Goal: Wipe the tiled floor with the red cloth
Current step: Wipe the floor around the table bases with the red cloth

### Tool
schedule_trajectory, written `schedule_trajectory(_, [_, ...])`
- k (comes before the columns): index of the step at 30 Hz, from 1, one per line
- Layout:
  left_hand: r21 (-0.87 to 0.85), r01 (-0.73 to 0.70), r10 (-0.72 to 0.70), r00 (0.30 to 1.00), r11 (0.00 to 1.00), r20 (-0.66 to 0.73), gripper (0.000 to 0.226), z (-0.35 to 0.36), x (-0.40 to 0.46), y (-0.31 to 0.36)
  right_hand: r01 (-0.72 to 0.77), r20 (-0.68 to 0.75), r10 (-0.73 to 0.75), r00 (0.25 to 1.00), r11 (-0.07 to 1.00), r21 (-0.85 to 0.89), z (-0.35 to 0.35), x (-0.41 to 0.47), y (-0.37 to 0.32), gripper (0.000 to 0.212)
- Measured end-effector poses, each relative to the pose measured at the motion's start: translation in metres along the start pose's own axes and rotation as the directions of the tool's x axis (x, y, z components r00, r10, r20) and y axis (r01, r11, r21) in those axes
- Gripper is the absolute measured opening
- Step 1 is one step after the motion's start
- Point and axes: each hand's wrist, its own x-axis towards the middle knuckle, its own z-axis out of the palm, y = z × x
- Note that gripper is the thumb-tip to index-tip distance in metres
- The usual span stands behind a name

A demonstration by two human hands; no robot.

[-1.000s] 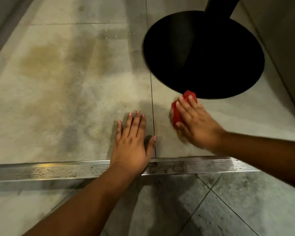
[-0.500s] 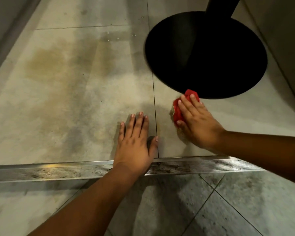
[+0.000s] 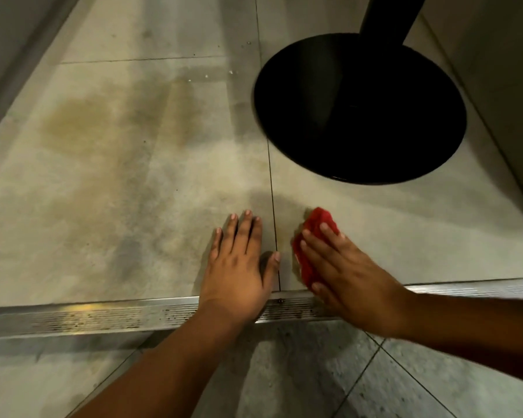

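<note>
I saw the right hand [image 3: 351, 276], fingers straight, pressing the crumpled red cloth [image 3: 319, 217] onto the grey tiled floor [image 3: 118, 212]; the left hand [image 3: 236, 267] lay flat, empty

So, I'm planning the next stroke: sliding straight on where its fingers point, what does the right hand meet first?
Likely only bare tiled floor: the right hand, pressing the red cloth, points up-left, seemingly passing left of the black base.

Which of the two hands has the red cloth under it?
The right hand: its straight fingers press the red cloth onto the tiled floor. The left hand lies flat on bare tile beside it, with no cloth.
</note>
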Motion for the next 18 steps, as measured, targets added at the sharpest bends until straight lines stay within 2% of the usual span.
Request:
schedule_trajectory(2, [0.001,0.001,-0.001,1.0,1.0,-0.007,0.071,0.002,0.0,0.0,0.054,0.014,-0.054,0.998,0.998,0.011,0.002,0.001,0.01,0.065])
schedule_trajectory(5, [0.009,-0.004,0.004,1.0,1.0,-0.006,0.071,0.004,0.001,0.0,-0.125,-0.01,0.125,0.992,0.992,-0.017,-0.01,0.047,0.047,0.071])
schedule_trajectory(7, [0.003,-0.002,0.002,1.0,1.0,-0.018,0.071,0.004,0.0,-0.001,-0.212,0.032,0.213,0.977,0.977,-0.017,-0.011,0.063,0.057,0.075])
schedule_trajectory(9, [-0.003,-0.009,0.009,1.0,1.0,-0.022,0.071,0.002,-0.001,-0.001,-0.21,0.01,0.21,0.978,0.978,-0.01,-0.009,0.049,0.042,0.073])
schedule_trajectory(12, [-0.035,-0.008,0.007,1.0,0.999,-0.025,0.071,0.002,-0.001,-0.001,-0.043,-0.012,0.043,0.999,0.999,-0.014,0.001,0.003,0.004,0.067])
schedule_trajectory(14, [-0.035,-0.01,0.009,1.0,0.999,-0.028,0.071,0.002,0.0,-0.001,0.014,0.017,-0.014,1.0,1.0,-0.018,0.003,0.001,0.009,0.066])
schedule_trajectory(15, [-0.022,-0.01,0.009,1.0,1.0,-0.025,0.071,0.002,-0.001,0.0,0.0,0.016,0.0,1.0,0.999,-0.034,0.001,0.013,0.015,0.066])
schedule_trajectory(18, [-0.009,-0.012,0.011,1.0,1.0,-0.028,0.071,0.0,0.0,0.0,-0.161,0.014,0.162,0.987,0.987,-0.029,-0.01,0.064,0.047,0.071])
